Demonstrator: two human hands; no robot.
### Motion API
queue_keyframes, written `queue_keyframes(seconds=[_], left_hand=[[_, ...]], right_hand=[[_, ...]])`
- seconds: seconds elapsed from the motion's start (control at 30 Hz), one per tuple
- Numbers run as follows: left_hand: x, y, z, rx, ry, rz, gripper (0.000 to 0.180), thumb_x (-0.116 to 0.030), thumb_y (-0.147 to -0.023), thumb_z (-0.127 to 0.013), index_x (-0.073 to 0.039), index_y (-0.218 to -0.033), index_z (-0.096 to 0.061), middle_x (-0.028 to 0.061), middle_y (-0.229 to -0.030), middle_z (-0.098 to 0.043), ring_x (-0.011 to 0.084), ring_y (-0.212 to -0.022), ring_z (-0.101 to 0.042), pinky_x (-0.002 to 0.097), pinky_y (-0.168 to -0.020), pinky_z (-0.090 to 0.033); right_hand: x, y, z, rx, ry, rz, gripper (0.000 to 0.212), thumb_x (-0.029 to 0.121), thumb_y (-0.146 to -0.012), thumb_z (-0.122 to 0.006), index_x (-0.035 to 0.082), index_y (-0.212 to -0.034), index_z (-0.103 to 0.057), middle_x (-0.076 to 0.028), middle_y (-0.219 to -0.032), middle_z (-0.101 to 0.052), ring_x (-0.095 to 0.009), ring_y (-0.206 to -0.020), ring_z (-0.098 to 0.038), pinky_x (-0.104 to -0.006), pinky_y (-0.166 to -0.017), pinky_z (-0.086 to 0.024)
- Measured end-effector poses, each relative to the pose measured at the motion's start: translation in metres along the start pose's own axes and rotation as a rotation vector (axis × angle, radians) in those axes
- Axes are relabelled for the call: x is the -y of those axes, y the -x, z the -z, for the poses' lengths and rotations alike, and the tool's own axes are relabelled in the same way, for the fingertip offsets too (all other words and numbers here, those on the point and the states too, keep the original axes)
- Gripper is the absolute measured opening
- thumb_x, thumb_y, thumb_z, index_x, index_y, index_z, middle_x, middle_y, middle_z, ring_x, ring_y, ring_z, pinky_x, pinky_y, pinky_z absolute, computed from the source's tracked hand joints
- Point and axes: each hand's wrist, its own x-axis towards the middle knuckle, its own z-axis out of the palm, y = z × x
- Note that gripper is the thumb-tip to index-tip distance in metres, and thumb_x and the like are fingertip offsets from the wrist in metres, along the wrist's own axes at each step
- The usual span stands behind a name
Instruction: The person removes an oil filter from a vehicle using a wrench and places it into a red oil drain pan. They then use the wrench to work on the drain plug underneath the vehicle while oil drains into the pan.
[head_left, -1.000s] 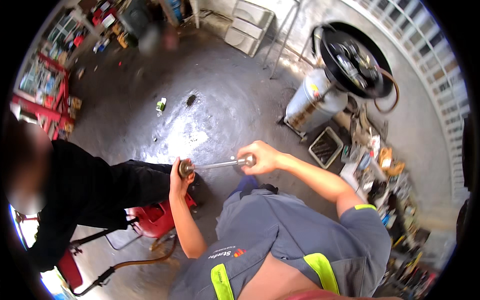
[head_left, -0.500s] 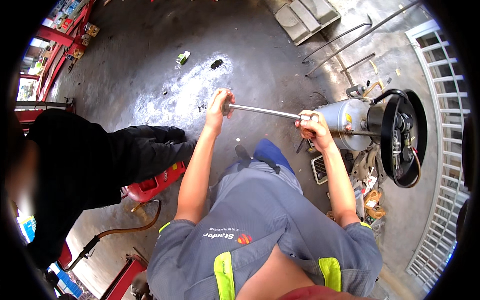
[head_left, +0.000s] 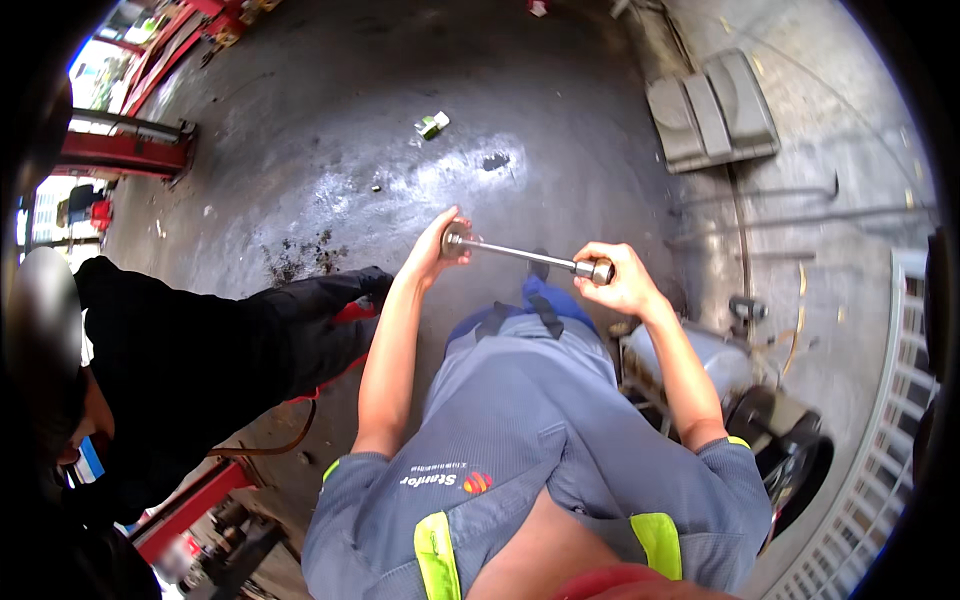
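Observation:
A long steel bar (head_left: 520, 254) spans the space between my two hands, in front of my body and above the floor. At its left end is a dark round head (head_left: 455, 241), with the fingers of my left hand (head_left: 432, 255) closed around it. The right end carries a cylindrical, socket-like piece (head_left: 601, 271), its hollow-looking end facing right. My right hand (head_left: 630, 288) grips the bar at that piece with thumb and fingers; some fingers are hidden behind it.
A person in black (head_left: 190, 340) stands close on my left. At my right are a grey tank (head_left: 700, 358) with a dark wheel and a white metal grille (head_left: 870, 430). A grey ribbed pan (head_left: 715, 110) lies far right, a small green-and-white box (head_left: 432, 125) ahead. Red steel frames line the left.
My view has turned, shifting floor objects rightward and the tank lower. My right hand has moved slightly left and down. The dark rod extending right of it no longer shows there.

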Motion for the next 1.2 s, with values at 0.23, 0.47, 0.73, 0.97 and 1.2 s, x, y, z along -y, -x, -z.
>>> queue_keyframes(seconds=[0.23, 0.47, 0.73, 0.97, 1.2], left_hand=[[-0.045, -0.024, 0.009, -0.06, 0.305, -0.283, 0.053, -0.057, -0.107, -0.044, -0.009, -0.117, -0.064, 0.0095, -0.103, -0.069, 0.0203, -0.08, -0.067, 0.0323, -0.067, -0.054], [-0.112, -0.08, 0.033, -0.251, 0.226, -0.68, 0.036, -0.045, -0.107, -0.05, -0.012, -0.118, -0.059, 0.0079, -0.099, -0.065, 0.0152, -0.076, -0.063, 0.0283, -0.059, -0.049], [-0.227, -0.153, 0.144, -0.12, 0.152, -0.024, 0.05, -0.059, -0.098, -0.06, -0.009, -0.1, -0.064, 0.0038, -0.077, -0.064, 0.0146, -0.055, -0.06, 0.028, -0.051, -0.05], [-0.325, -0.189, 0.216, -0.15, 0.128, -0.11, 0.073, -0.074, -0.099, -0.045, -0.006, -0.11, -0.066, 0.0073, -0.084, -0.068, 0.0158, -0.062, -0.066, 0.0296, -0.056, -0.055], [-0.384, -0.195, 0.286, -0.316, 0.271, -0.299, 0.084, -0.079, -0.099, -0.032, -0.006, -0.124, -0.066, 0.0057, -0.094, -0.072, 0.0135, -0.067, -0.065, 0.0292, -0.062, -0.054]], right_hand=[[-0.006, -0.143, 0.059, 0.134, -0.43, -0.034, 0.022, 0.021, -0.08, -0.075, 0.002, -0.09, -0.07, 0.003, -0.074, -0.062, -0.004, -0.065, -0.051, -0.0238, -0.056, -0.036], [0.017, -0.28, 0.078, 0.268, -0.764, -0.216, 0.016, 0.015, -0.082, -0.074, 0.003, -0.082, -0.064, 0.007, -0.062, -0.046, -0.003, -0.051, -0.032, -0.0241, -0.049, -0.022], [0.107, -0.422, 0.069, 0.405, 0.362, 0.343, 0.025, 0.017, -0.076, -0.078, 0.002, -0.093, -0.069, -0.009, -0.071, -0.066, -0.019, -0.064, -0.067, -0.0331, -0.062, -0.053], [0.155, -0.532, 0.044, 0.366, 0.274, 0.273, 0.026, 0.021, -0.077, -0.079, 0.003, -0.095, -0.071, -0.01, -0.068, -0.065, -0.019, -0.061, -0.065, -0.033, -0.06, -0.051], [0.168, -0.653, 0.007, 0.431, 0.061, 0.177, 0.021, 0.019, -0.082, -0.077, 0.002, -0.092, -0.07, 0.002, -0.074, -0.064, -0.005, -0.07, -0.057, -0.026, -0.063, -0.046]])
